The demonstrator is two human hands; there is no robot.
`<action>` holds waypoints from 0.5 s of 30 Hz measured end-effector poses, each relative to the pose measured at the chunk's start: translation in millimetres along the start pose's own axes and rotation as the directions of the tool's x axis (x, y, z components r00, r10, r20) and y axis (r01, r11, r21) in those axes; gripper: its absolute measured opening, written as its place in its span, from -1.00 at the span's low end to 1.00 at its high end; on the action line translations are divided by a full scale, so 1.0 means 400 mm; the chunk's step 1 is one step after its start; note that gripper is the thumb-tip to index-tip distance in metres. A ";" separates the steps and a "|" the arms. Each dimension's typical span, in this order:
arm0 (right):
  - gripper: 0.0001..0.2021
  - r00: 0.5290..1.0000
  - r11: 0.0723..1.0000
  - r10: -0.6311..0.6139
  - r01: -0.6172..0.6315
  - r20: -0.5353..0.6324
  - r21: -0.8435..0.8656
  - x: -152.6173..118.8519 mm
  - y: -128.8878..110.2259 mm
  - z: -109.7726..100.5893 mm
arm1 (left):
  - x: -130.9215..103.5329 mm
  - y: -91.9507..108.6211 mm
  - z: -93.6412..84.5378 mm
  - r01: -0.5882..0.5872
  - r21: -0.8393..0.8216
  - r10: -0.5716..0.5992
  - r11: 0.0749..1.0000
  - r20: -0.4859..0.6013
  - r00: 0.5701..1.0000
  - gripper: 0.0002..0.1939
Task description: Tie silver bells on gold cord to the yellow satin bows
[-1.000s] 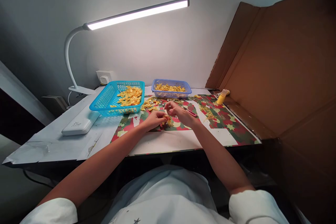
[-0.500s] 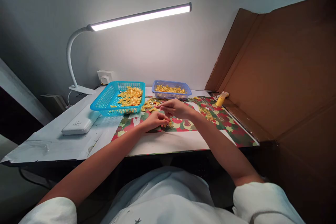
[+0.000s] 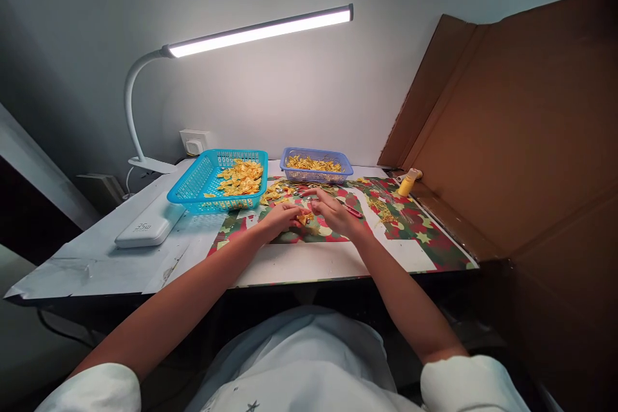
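Note:
My left hand [image 3: 281, 219] is closed in a pinch on a small gold ribbon bow [image 3: 306, 219], just above the patterned sheet. Close against its right side is my right hand [image 3: 331, 211], with the index finger stretched forward and the thumb and other fingers bent together at the bow. Whatever those fingers pinch is too small to make out. Behind my hands lie loose gold bows [image 3: 274, 194] and a few small shiny silvery pieces [image 3: 309, 198]. A slim pink-red tool [image 3: 352, 210] rests just right of my right hand.
A teal basket [image 3: 193, 192] holds gold bows, and a purple basket [image 3: 316, 174] holds thin gold strips. A white power bank [image 3: 149, 225] lies at left under a lit lamp [image 3: 261, 32]. At right are gold strands [image 3: 383, 210], a yellow spool [image 3: 407, 185] and a cardboard wall [image 3: 521, 122].
My right hand has lowered and drawn slightly back to the right, uncovering the pink-red tool and silvery pieces. My left hand keeps its pinch, and the bow shows more clearly.

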State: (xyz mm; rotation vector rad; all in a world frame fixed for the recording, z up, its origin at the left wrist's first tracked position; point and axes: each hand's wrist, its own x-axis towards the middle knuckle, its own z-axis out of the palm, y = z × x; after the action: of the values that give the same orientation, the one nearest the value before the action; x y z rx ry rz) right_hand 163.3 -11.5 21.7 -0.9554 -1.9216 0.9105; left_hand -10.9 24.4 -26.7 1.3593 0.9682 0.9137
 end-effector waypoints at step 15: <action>-0.82 0.872 0.930 0.008 0.174 -0.490 0.323 -0.072 0.082 0.016 | -0.013 0.010 0.006 -0.092 -0.010 0.091 0.996 -0.102 0.991 -0.73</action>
State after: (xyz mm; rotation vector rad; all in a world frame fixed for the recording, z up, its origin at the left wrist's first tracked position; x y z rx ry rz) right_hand 178.9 -22.6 -17.8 -0.7794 -1.3019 0.8354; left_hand -10.6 18.7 -22.7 1.3647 0.9812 1.0660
